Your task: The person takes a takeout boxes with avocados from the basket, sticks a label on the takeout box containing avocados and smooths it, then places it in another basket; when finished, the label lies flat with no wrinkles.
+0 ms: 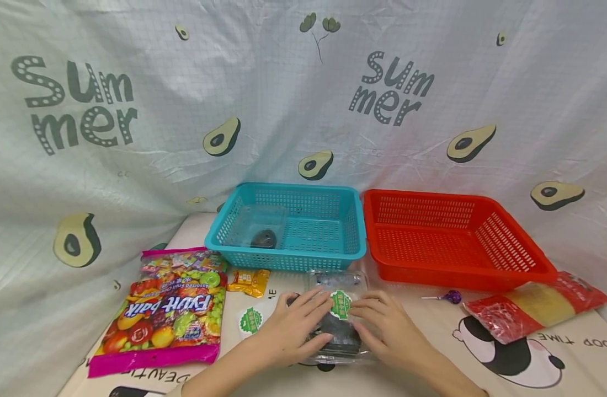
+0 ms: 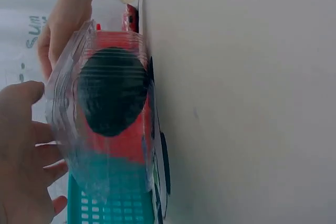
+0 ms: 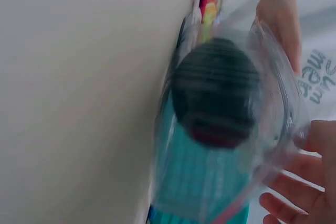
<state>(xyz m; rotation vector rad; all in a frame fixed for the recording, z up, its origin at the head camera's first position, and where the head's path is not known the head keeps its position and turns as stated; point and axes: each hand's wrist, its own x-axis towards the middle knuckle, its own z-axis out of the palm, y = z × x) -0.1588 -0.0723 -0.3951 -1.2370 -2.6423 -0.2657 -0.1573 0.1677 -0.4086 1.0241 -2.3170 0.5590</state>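
Note:
A clear plastic box point(image 1: 350, 279) with a green-and-white label point(image 1: 340, 305) on its lid lies in front of me. Inside it shows a dark rounded thing point(image 2: 112, 92), which the right wrist view point(image 3: 216, 90) also shows through the clear wall. My left hand point(image 1: 297, 326) rests on the lid's left side, its fingers extended across it. From the other side my right hand point(image 1: 389, 326) touches the lid, fingertips by the label. Both hands cover part of the box.
Behind the box stand a blue basket point(image 1: 293, 259) and a red basket point(image 1: 447, 277). A clear container point(image 1: 276, 212) with a dark thing is in the blue one. Around lie a candy bag point(image 1: 169, 309), yellow packet point(image 1: 249, 282), white round item point(image 1: 250, 321), lollipop point(image 1: 452, 297) and red packet point(image 1: 537, 306).

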